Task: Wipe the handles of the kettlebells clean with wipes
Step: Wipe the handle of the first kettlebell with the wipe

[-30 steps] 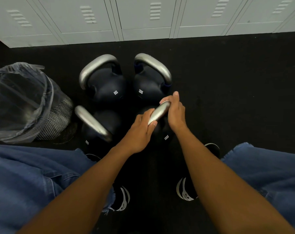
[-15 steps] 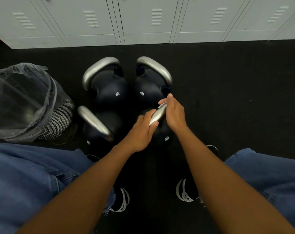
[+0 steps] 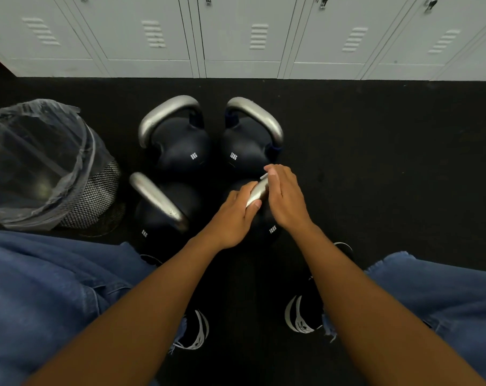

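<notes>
Four kettlebells sat bunched; left hand gripped the near-right handle steady, right hand pressing a barely visible wipe.

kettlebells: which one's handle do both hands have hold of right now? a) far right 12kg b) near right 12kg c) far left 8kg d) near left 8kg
b: the left hand and right hand both close on the silver handle of the near right kettlebell, marked 12KG; the other three handles are untouched.
</notes>
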The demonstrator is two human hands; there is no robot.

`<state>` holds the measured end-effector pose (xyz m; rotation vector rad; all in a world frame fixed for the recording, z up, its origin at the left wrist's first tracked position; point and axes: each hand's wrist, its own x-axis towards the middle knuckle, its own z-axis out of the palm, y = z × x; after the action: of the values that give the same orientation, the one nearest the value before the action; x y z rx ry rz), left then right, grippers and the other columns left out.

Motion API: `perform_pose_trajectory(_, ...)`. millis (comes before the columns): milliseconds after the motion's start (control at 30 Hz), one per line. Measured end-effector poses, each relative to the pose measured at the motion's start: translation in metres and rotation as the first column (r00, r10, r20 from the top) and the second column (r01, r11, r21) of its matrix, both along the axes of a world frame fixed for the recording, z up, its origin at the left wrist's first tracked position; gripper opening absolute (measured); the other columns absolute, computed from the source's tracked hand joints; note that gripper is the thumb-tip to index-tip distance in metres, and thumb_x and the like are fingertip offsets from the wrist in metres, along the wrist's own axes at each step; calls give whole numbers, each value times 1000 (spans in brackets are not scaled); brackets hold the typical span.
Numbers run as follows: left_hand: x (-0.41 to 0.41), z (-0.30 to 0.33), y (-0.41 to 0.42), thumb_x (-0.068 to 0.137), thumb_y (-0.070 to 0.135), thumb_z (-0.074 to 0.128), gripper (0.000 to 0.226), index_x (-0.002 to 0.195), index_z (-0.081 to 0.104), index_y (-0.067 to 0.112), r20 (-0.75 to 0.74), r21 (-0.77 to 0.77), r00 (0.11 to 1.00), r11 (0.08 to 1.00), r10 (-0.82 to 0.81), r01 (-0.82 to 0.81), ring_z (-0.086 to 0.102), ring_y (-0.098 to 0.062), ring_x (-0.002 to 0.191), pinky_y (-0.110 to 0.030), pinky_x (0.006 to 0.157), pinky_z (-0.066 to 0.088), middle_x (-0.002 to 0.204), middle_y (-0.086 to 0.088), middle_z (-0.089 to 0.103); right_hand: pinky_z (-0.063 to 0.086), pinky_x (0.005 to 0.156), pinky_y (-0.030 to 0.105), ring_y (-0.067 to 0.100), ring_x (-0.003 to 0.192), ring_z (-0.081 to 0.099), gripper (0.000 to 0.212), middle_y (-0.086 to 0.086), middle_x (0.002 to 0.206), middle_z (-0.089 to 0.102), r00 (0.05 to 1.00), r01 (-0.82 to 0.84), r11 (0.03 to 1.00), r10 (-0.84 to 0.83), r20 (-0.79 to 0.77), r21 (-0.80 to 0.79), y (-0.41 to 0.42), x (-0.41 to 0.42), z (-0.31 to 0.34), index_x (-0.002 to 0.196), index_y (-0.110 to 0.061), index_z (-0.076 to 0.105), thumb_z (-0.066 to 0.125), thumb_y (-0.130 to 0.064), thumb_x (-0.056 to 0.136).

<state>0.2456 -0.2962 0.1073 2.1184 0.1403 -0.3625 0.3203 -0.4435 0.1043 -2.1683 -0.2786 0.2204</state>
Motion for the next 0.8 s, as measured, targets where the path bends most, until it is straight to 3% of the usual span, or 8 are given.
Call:
perform_pose_trajectory(100,-2,0,0,109,45,36,48,155,23,41,-11,-3,1000,1000,20,-20,49,-15,116,-30,97,38,139,-1,45,29,114,18,-11,135,35,36,-17,145,41,995,-45,997,39,87,64,-10,-22,-8,145,-29,43,31,-30,112)
perform_pose_trajectory(167,-6,-3,1,109,46,34,49,156,25,37,-8,0,999,999,44,-44,51,-17,120,-30,98,37,142,-2,47,20,125,26,0,153,20,49,-13,165,24,994,-73,993,65,93,92,-19,-38,-19,159,-26,26,31,-32,111)
perform_pose_trajectory(233,-14,-5,3,109,47,33,49,156,28,34,-4,2,997,997,82,-82,53,-20,123,-31,100,39,144,-2,50,16,129,36,6,158,10,59,-6,172,13,994,-87,994,83,67,58,-25,-42,-24,165,-18,17,30,-37,110)
perform_pose_trajectory(433,-29,-8,2,109,45,36,50,155,36,27,19,4,985,986,169,-169,54,-21,128,-34,105,43,147,-1,52,22,127,43,13,157,16,54,1,162,40,971,-198,967,216,105,-163,-11,-10,2,154,-13,44,26,-40,110)
perform_pose_trajectory(533,-32,-7,1,109,42,37,50,156,36,25,25,28,984,983,178,-179,53,-24,131,-36,109,42,150,-3,51,21,128,43,13,158,13,56,1,165,35,954,-240,945,272,127,-220,-18,-14,2,157,-14,39,27,-41,109)
perform_pose_trajectory(633,-32,-6,1,109,42,38,49,156,37,25,36,42,981,980,193,-194,53,-24,131,-33,108,41,150,-3,52,17,129,41,10,159,10,57,-3,170,24,950,-243,959,266,165,-146,-29,-32,-1,162,-16,29,29,-36,108)
perform_pose_trajectory(700,-31,-7,1,109,41,38,49,156,37,25,33,51,980,979,198,-199,53,-24,131,-28,105,39,150,-3,52,18,129,40,11,158,14,56,-4,170,25,944,-238,960,264,196,-146,-30,-38,0,162,-18,31,32,-33,108)
perform_pose_trajectory(800,-30,-8,0,110,40,38,48,155,37,24,37,63,981,979,191,-193,54,-24,129,-29,104,40,148,-4,53,28,123,39,12,149,32,51,-1,159,43,930,-198,950,260,258,-244,-23,-29,9,151,-19,50,31,-35,107)
